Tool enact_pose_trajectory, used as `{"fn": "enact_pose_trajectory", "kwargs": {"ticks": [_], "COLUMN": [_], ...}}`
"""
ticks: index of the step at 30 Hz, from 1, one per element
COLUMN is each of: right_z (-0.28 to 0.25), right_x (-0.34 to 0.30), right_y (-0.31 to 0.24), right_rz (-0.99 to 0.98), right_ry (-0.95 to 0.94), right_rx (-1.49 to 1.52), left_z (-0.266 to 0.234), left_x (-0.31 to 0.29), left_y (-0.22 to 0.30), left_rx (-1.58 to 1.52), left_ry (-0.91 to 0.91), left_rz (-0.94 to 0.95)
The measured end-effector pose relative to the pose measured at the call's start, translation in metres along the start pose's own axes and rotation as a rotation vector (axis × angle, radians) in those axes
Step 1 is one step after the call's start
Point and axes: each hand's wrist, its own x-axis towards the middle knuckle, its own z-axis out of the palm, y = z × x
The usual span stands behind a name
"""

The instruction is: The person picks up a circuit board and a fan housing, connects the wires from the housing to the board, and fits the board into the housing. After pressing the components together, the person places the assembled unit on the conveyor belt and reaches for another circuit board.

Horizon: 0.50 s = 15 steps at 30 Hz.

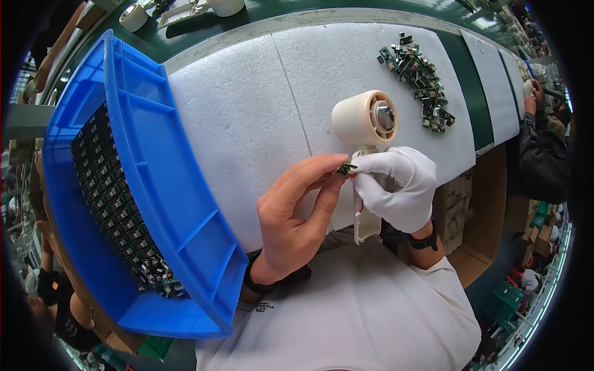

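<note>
One small board (344, 169) is held up between two hands, above the near part of a white mat (235, 123) and just near of a fan's head. It is green and dark, with pale metal parts on it; finer detail is too small to make out.

The bare left hand (298, 210) pinches the board's left end between thumb and fingertips. The right hand (396, 185), in a white glove, pinches the right end between thumb and forefinger. Each wrist wears one dark band.

There is one fan (354, 120) on the mat: a round cream head with a silvery dome facing right, and a handle (367, 224) running toward the person. The glove covers part of the handle; whether it grips it, I cannot tell.

At the far right of the mat lies one long pile (424, 80) of loose boards, too many and too tangled to count. On the left stands one blue bin (151, 145), tilted, with black trays (111, 191) carrying rows of boards, and more loose ones at the near end. At the far left, two more fan heads (133, 17) sit on the green table (272, 12). One cardboard box (486, 216) stands at the near right.
</note>
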Motion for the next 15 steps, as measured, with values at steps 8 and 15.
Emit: {"fn": "enact_pose_trajectory", "kwargs": {"ticks": [8, 15], "right_z": [-0.0007, -0.0083], "right_x": [0.0004, 0.0026], "right_y": [0.002, 0.005], "right_rz": [-0.054, 0.028], "right_ry": [0.006, -0.105], "right_rx": [-0.057, 0.107], "left_z": [-0.0057, -0.0096], "left_x": [0.001, 0.0024], "left_y": [-0.0038, 0.002], "left_rx": [0.124, 0.038], "left_ry": [-0.051, -0.112], "left_rz": [0.1, 0.004]}}
